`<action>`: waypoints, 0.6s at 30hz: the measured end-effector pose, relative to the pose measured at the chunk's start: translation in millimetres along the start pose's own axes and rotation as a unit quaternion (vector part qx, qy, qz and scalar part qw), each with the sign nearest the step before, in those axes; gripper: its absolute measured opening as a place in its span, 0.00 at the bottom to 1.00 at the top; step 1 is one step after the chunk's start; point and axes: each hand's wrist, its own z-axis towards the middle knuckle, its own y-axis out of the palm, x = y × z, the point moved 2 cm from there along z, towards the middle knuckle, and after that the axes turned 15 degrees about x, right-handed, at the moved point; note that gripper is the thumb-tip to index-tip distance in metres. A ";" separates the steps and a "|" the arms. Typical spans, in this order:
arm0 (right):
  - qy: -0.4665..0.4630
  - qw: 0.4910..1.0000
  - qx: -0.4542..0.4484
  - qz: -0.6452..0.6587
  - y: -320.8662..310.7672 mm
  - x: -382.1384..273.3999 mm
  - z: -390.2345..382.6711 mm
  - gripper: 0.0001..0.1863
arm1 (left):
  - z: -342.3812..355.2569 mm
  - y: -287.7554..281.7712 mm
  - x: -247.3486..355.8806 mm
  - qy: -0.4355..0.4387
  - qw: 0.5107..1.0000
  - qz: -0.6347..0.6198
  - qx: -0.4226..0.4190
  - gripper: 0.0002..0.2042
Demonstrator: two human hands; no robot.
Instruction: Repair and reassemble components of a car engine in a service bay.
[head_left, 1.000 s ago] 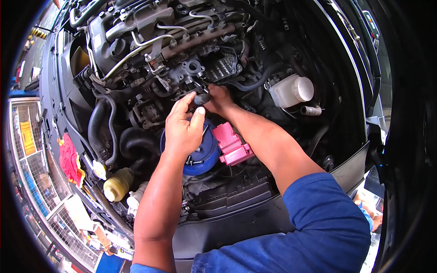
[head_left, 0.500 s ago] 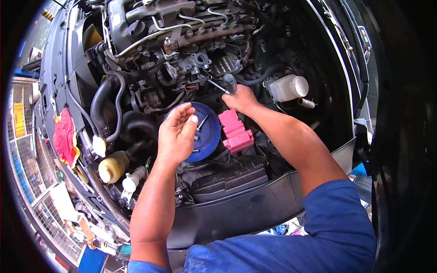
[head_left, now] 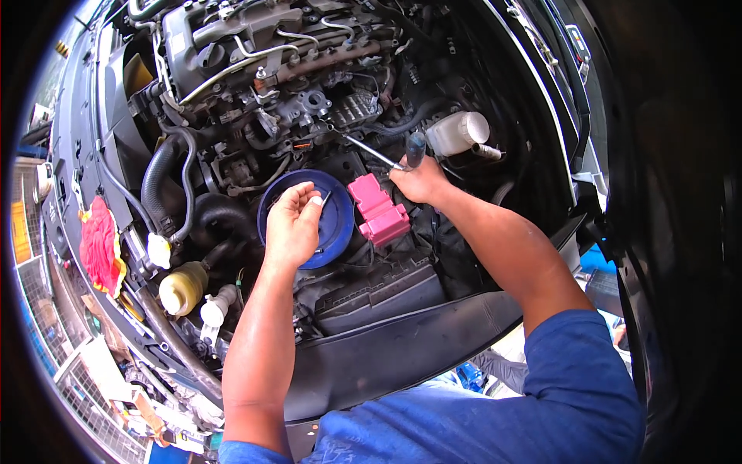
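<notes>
My right hand [head_left: 421,179] is wrapped around a tool with a dark blue-grey grip [head_left: 416,148]. Its thin metal shaft [head_left: 371,149] slants up and left toward the metal parts at the front of the engine [head_left: 286,66]. My left hand [head_left: 294,224] hovers over a round blue tray [head_left: 340,232], its fingers curled in toward the thumb. Whether anything sits between those fingertips is hidden. Beside the thumb a small bolt [head_left: 326,198] shows over the tray. A pink box-shaped piece [head_left: 379,209] lies between the tray and my right forearm.
A white-capped fluid reservoir [head_left: 457,133] stands right of my right hand. Black hoses [head_left: 158,182] and a yellowish reservoir [head_left: 183,288] are on the left. A red cloth [head_left: 100,243] hangs over the left edge. The black front panel [head_left: 386,352] runs below my forearms.
The whole view has shifted, so the engine bay sits further left and up. My left fingers have curled closer to the thumb. The tool's shaft shows longer, with my right hand farther from its tip.
</notes>
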 end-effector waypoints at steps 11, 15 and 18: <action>-0.226 0.968 0.025 -0.104 -61.1 -76.3 -60.1 0.13 | -59.2 41.2 79.9 0.185 0.966 0.003 -0.182 0.37; -0.342 0.923 -0.170 -0.046 -59.2 -104.4 -66.4 0.15 | -68.8 26.7 82.5 0.157 0.984 -0.036 -0.078 0.09; -0.366 0.899 -0.239 -0.007 -56.4 -111.8 -15.7 0.15 | -67.1 0.2 73.2 0.051 0.992 -0.080 -0.080 0.03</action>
